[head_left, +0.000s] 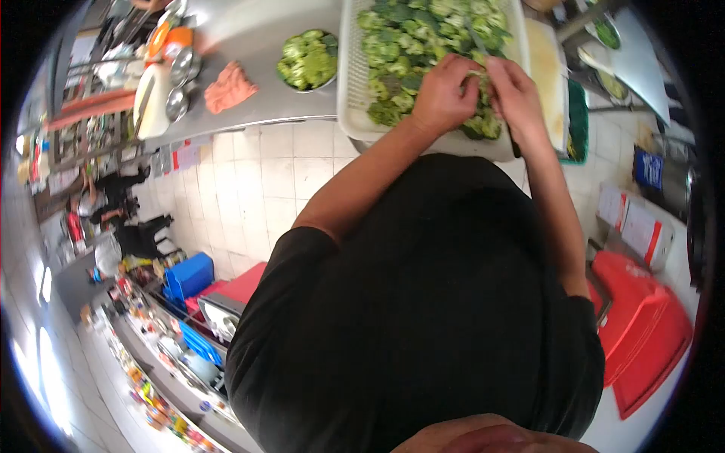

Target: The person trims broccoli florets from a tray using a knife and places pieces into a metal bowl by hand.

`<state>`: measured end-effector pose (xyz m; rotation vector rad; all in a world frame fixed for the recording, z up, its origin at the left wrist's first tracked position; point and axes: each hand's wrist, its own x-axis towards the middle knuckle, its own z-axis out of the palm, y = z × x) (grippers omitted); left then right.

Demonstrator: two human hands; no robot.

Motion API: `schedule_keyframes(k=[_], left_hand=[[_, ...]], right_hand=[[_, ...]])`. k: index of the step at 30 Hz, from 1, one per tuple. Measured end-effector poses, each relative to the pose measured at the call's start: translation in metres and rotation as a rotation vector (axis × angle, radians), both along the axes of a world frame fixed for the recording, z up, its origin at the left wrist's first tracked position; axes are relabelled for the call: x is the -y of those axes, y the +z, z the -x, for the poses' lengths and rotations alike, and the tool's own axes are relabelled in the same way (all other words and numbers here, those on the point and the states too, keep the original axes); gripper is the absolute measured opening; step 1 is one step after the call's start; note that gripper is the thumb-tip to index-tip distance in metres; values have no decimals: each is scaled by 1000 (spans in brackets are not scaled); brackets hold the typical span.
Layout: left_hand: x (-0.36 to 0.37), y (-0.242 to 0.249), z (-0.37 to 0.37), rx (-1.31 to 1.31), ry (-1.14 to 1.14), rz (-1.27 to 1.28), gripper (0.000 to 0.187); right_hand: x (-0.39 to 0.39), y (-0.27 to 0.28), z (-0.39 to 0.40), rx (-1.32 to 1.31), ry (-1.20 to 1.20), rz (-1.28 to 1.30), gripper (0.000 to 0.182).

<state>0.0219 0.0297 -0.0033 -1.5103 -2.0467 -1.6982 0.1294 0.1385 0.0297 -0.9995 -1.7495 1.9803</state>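
A white perforated crate (pixel 353 83) full of cut broccoli (pixel 408 45) lies under both hands. My left hand (pixel 447 94) is closed, thumb and fingers pinched on a small piece of broccoli (pixel 479 71); the fingers partly hide it. Close beside it, my right hand (pixel 516 94) is wrapped round a knife (pixel 476 36). Its narrow blade points away over the broccoli, and a dark handle end shows below the palm. The fingertips of both hands almost meet over the crate's right side.
Left of the crate stands a metal bowl of broccoli (pixel 308 62) on the steel counter (pixel 264 26), with an orange cloth (pixel 229 87) and metal ladles (pixel 181 79) farther left. To the right are a cutting board (pixel 545 75) and a green crate (pixel 577 121). Other people work at far left.
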Motion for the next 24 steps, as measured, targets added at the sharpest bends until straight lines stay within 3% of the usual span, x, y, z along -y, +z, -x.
schedule_keyframes(k=[3, 5, 7, 9, 13, 14, 17, 19, 24], left_hand=[[21, 15, 17, 216, 58, 59, 17], [38, 11, 43, 98, 177, -16, 18], [66, 17, 67, 127, 271, -50, 19], [98, 12, 104, -17, 429, 28, 20], [164, -31, 184, -122, 672, 181, 21], [175, -37, 199, -184, 693, 223, 21], [197, -55, 226, -295, 736, 372, 22], [201, -61, 228, -273, 742, 490, 24], [201, -65, 223, -383, 718, 323, 30]], right_hand=[[-21, 11, -15, 16, -121, -134, 35], [-50, 7, -35, 22, -213, -245, 37], [-80, 6, -57, 55, -268, -325, 48], [-108, -1, -81, 121, -298, -401, 63], [-165, -55, -129, 255, -379, -498, 54], [-178, -68, -140, 288, -354, -490, 47], [-188, -89, -159, 347, -394, -475, 50], [-184, -91, -164, 398, -413, -462, 61], [-179, -99, -172, 487, -452, -472, 72]])
